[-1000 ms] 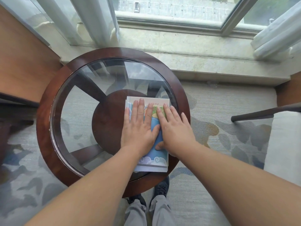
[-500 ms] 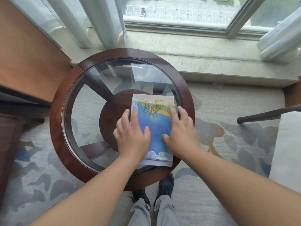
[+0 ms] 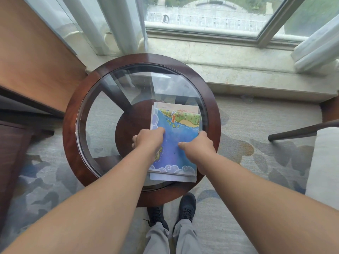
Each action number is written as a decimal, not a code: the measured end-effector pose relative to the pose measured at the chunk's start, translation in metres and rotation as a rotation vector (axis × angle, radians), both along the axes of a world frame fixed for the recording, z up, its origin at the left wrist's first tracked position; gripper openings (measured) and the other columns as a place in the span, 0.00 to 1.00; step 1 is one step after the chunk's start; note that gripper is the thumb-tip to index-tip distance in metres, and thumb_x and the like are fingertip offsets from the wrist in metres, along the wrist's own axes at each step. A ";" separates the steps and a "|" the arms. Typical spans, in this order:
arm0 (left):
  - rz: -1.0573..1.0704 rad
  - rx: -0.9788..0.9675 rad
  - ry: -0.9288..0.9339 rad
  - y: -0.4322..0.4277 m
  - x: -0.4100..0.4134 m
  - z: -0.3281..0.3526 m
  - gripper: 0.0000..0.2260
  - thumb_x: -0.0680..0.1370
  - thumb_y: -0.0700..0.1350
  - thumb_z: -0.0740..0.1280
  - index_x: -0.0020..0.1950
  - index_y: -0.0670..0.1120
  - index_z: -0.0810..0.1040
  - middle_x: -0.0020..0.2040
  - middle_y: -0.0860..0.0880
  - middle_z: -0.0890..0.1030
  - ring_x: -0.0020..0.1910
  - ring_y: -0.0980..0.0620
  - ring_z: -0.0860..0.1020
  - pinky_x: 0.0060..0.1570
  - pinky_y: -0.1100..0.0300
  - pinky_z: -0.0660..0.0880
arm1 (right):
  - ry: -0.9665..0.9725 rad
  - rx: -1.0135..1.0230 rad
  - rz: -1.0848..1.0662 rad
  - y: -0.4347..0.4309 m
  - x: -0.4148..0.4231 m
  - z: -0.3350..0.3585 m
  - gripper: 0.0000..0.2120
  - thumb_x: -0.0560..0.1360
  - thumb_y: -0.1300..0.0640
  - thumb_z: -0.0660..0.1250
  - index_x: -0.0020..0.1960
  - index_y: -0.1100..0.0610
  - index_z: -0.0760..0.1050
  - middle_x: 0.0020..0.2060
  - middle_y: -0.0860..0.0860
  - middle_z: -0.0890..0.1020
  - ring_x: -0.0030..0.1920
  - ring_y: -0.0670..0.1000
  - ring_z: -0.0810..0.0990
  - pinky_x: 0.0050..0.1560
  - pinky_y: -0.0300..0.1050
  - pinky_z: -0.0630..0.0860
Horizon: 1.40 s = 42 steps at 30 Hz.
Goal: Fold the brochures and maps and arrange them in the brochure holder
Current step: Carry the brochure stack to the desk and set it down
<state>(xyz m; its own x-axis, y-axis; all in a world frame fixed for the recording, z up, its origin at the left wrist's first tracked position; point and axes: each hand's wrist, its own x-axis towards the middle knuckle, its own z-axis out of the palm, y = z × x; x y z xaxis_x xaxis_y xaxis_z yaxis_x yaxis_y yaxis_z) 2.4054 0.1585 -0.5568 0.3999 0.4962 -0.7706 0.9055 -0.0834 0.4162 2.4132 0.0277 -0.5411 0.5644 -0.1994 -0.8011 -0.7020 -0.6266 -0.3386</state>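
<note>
Round glass-topped table (image 3: 70, 125), dark wood rim, below daylit window (image 3: 211, 15). Sheer curtains (image 3: 119, 24), pale stone sill (image 3: 238, 55). Grey-blue patterned carpet (image 3: 256, 125). Wood panel (image 3: 36, 61) left; cushioned chair (image 3: 326, 162) right.

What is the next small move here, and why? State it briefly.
Probably lift the folded map off the glass table: the left hand and right hand grip its side edges, and it lies folded flat. No brochure holder is in view, so its destination cannot be told.
</note>
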 end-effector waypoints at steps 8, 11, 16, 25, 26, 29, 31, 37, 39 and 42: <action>0.018 -0.007 -0.236 -0.004 -0.017 0.004 0.09 0.70 0.50 0.67 0.46 0.46 0.73 0.40 0.49 0.79 0.35 0.49 0.78 0.36 0.56 0.75 | 0.015 0.125 -0.116 -0.004 -0.007 0.002 0.30 0.72 0.52 0.73 0.70 0.55 0.65 0.65 0.56 0.74 0.58 0.59 0.78 0.60 0.57 0.77; 0.076 -0.017 -0.289 0.000 -0.025 0.016 0.06 0.70 0.48 0.67 0.41 0.47 0.73 0.37 0.50 0.79 0.31 0.51 0.75 0.31 0.58 0.71 | -0.013 0.200 -0.153 -0.005 -0.010 0.012 0.26 0.73 0.51 0.72 0.68 0.53 0.68 0.62 0.53 0.77 0.57 0.56 0.79 0.59 0.56 0.78; 0.254 -0.145 -0.365 0.017 -0.034 0.069 0.13 0.65 0.50 0.67 0.46 0.46 0.77 0.46 0.42 0.83 0.43 0.40 0.82 0.46 0.41 0.80 | -0.047 0.350 -0.183 0.007 0.003 0.057 0.13 0.77 0.50 0.67 0.60 0.52 0.74 0.50 0.48 0.81 0.43 0.46 0.80 0.36 0.41 0.75; 0.440 -0.087 -0.571 0.075 -0.058 0.204 0.12 0.67 0.51 0.67 0.48 0.48 0.77 0.48 0.43 0.84 0.48 0.40 0.83 0.50 0.40 0.81 | -0.155 0.443 0.034 0.092 0.010 0.179 0.20 0.77 0.47 0.66 0.65 0.55 0.72 0.58 0.57 0.80 0.56 0.62 0.80 0.59 0.62 0.77; 0.457 -0.071 -0.592 0.083 -0.064 0.218 0.14 0.66 0.51 0.67 0.48 0.48 0.77 0.48 0.43 0.84 0.49 0.40 0.83 0.51 0.39 0.80 | -0.172 0.456 0.061 0.102 0.008 0.192 0.19 0.77 0.48 0.66 0.64 0.55 0.73 0.57 0.57 0.80 0.55 0.62 0.80 0.59 0.62 0.77; 0.489 -0.034 -0.648 0.105 -0.082 0.252 0.13 0.70 0.50 0.67 0.52 0.46 0.77 0.51 0.41 0.83 0.51 0.38 0.82 0.52 0.38 0.79 | -0.247 0.459 0.160 0.131 0.000 0.224 0.18 0.78 0.48 0.65 0.64 0.56 0.73 0.57 0.56 0.80 0.55 0.61 0.80 0.59 0.61 0.78; 0.538 -0.003 -0.685 0.126 -0.103 0.274 0.12 0.72 0.48 0.67 0.54 0.44 0.77 0.53 0.40 0.83 0.52 0.37 0.82 0.52 0.37 0.79 | -0.260 0.473 0.235 0.155 -0.015 0.248 0.19 0.79 0.47 0.64 0.65 0.56 0.72 0.57 0.56 0.79 0.55 0.61 0.80 0.59 0.61 0.78; 0.658 0.098 -0.771 0.187 -0.181 0.329 0.10 0.76 0.47 0.68 0.55 0.46 0.77 0.52 0.46 0.83 0.52 0.43 0.82 0.56 0.44 0.78 | -0.293 0.526 0.440 0.230 -0.075 0.310 0.15 0.79 0.48 0.63 0.59 0.58 0.74 0.51 0.58 0.80 0.52 0.61 0.81 0.58 0.59 0.78; 0.703 0.126 -0.802 0.209 -0.215 0.344 0.10 0.76 0.47 0.68 0.56 0.45 0.77 0.53 0.44 0.83 0.50 0.44 0.82 0.56 0.46 0.79 | -0.318 0.528 0.506 0.257 -0.105 0.329 0.16 0.79 0.48 0.63 0.59 0.59 0.74 0.50 0.60 0.80 0.52 0.63 0.81 0.59 0.61 0.78; 0.770 0.169 -0.842 0.243 -0.273 0.365 0.10 0.77 0.46 0.69 0.56 0.44 0.77 0.53 0.43 0.83 0.48 0.43 0.83 0.46 0.53 0.78 | -0.337 0.568 0.605 0.298 -0.156 0.353 0.15 0.77 0.49 0.63 0.56 0.59 0.77 0.51 0.61 0.82 0.52 0.64 0.82 0.58 0.63 0.78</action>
<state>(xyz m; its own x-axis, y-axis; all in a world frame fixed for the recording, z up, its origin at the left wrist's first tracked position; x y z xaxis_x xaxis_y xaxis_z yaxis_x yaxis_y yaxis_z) 2.1324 0.4014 -0.1918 0.3019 0.9035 -0.3041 0.1810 0.2588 0.9488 2.2576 0.3258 -0.1885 0.6677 0.5848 -0.4606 -0.1128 -0.5321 -0.8391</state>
